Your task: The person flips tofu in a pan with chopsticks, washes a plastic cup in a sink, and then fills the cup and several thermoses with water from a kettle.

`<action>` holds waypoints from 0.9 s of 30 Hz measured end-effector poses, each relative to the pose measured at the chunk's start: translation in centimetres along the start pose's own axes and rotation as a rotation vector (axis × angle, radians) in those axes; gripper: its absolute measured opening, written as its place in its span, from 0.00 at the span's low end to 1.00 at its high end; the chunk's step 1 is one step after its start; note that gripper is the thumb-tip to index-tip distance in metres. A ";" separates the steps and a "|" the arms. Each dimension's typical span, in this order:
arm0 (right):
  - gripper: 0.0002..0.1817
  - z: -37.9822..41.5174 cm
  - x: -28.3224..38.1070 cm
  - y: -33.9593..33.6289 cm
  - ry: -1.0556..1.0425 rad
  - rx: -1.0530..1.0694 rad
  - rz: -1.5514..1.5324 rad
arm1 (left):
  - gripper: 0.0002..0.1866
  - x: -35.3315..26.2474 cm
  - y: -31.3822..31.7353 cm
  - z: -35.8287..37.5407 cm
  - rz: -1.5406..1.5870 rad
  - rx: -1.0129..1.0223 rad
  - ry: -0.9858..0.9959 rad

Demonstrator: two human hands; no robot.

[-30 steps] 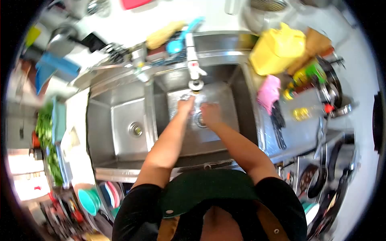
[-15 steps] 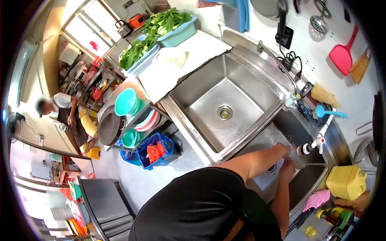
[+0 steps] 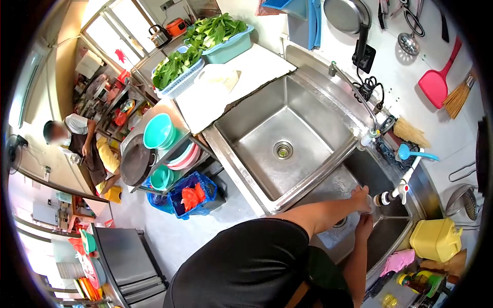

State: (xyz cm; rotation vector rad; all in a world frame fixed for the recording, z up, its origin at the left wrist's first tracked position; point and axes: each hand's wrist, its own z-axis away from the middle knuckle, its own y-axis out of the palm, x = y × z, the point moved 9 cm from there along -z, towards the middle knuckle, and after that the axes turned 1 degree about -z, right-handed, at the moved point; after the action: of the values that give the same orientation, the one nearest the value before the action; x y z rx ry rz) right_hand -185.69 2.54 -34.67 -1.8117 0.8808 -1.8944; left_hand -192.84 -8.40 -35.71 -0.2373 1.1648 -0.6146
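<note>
Both bare hands are over the right-hand basin (image 3: 393, 238), close under the mouth of the white-handled tap (image 3: 403, 189). My left hand (image 3: 361, 199) has its fingers curled beside a clear, shiny shape at the tap's mouth; whether that is water or a clear vessel is unclear. Just below it, my right hand (image 3: 364, 225) is bent inward, its fingers partly hidden. A wet, pale surface and a drain show under the forearms. The adjoining large steel basin (image 3: 267, 149) holds only its drain fitting (image 3: 283, 150).
Leafy greens (image 3: 177, 66) fill baskets beyond a white board (image 3: 205, 102). Teal bowls (image 3: 159, 131) and a blue-lined bin (image 3: 205, 195) stand left. A yellow jug (image 3: 436, 240) and pink cloth (image 3: 398, 261) lie right. Another person (image 3: 84, 149) sits far left.
The view has shifted slightly. My left hand has risen a little towards the tap's mouth, and my right hand has stayed just below it. The other person's head is more upright.
</note>
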 end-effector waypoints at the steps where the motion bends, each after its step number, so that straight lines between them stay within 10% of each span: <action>1: 0.10 -0.1 0.2 0.1 0.026 0.037 0.018 | 0.40 -0.1 0.0 -0.1 -0.017 0.008 0.002; 10: 0.12 -2.4 -7.8 1.2 0.202 0.145 -0.094 | 0.29 2.3 -4.1 -1.6 0.277 -0.212 0.013; 19: 0.10 -1.5 -7.1 2.8 0.460 0.132 -0.514 | 0.16 9.8 -1.8 2.8 1.347 0.226 -0.496; 27: 0.11 -0.7 -6.4 1.7 0.361 -0.035 -0.518 | 0.15 14.0 0.1 2.1 1.264 0.430 -0.404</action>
State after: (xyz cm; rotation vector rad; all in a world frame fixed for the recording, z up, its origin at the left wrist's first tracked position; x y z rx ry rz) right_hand -185.98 5.60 -40.59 -1.8800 0.5829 -2.6015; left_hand -187.31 -16.52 -45.91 0.6904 0.5719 0.3152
